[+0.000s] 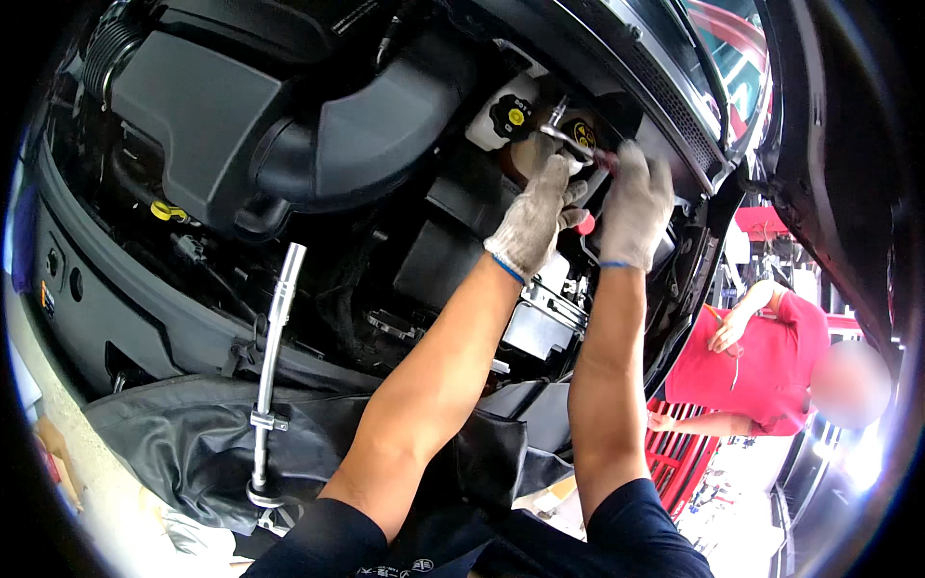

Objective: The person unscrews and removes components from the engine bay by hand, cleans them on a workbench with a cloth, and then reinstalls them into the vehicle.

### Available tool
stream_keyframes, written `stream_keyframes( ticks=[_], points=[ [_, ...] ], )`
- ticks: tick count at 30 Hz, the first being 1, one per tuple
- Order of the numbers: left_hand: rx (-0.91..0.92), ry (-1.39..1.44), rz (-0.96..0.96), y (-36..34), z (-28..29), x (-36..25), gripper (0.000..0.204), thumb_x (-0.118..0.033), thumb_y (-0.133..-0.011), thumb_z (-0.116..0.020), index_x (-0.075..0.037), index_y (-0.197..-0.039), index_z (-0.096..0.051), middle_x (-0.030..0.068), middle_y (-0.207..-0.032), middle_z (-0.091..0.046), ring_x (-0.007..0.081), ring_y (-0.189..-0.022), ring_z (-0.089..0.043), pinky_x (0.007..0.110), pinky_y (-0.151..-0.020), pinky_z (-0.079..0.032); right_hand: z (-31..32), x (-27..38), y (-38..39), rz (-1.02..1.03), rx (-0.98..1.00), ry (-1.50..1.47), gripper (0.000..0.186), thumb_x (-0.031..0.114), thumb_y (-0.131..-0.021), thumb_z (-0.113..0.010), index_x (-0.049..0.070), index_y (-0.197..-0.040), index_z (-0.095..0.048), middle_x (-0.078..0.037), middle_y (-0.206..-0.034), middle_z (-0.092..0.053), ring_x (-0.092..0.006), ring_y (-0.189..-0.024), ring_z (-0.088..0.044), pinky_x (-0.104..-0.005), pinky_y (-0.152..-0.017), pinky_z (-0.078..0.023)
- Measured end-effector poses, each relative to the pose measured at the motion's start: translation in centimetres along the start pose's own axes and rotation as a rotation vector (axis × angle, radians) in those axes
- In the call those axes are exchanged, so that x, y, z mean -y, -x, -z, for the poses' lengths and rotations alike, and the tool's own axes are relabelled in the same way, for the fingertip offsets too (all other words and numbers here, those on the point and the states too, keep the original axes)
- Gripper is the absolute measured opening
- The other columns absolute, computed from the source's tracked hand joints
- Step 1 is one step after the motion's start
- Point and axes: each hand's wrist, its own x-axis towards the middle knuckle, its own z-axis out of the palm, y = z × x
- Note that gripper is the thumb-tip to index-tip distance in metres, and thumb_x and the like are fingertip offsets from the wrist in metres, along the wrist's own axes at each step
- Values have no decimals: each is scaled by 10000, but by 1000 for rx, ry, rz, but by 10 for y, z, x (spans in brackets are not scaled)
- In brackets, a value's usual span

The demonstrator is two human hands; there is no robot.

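Ratchet (pixel 574 144) slanting down rightward, right hand (pixel 636 205) gripping it, left hand (pixel 536 214), grip unclear

Just beyond the left hand (pixel 538 217), a black cap (pixel 512 116) carries pale lettering and a yellow symbol; beside it, a dark disc (pixel 584 134) bears yellow signs. Farther left, a cover (pixel 347 17) has small print. Nearer the wearer, a dark shirt (pixel 405 564) shows white print.

- Pale floor (pixel 108 482) at lower left, washed out by light.
- Brown carton (pixel 56 448) near the left rim.
- Red cabinet (pixel 665 455), barred front, lower right.
- Strong white glare (pixel 864 464) far right, beside a dark vehicle (pixel 827 515).
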Motion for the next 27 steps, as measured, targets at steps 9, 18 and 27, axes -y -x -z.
stream_keyframes(
  ticks=[9, 18, 27],
  points=[
    [2, 12, 41, 1, -3, -7, 742, -630, -1071, -509, -98, -1582, -422, 54, -1469, -537, 197, -1231, -581, 358, -962, -528, -11, 7, 9, 376, -147, 154, 173, 217, -1008, -675, 79, -1103, -717, -93, -906, -720, -234, -798, -710, -356, -717, -563],
    [21, -48, -1, -6, 4, 11, 725, -616, -1103, -423, -27, -1519, -491, 131, -1502, -575, 237, -1379, -525, 443, -1167, -401, -40, 44, 20, 600, 3, 420, 325, 404, -937, -781, 134, -1115, -751, -102, -942, -778, -293, -827, -757, -418, -809, -590],
    [-47, -52, 64, 3, -3, -4, 632, -578, -1109, -430, -85, -1480, -570, 94, -1442, -620, 209, -1296, -575, 379, -1075, -462, 15, -23, 1, -435, -53, -334, 280, 261, -989, -658, -10, -1031, -710, -127, -985, -735, -176, -814, -691, -333, -753, -574]
  ],
)
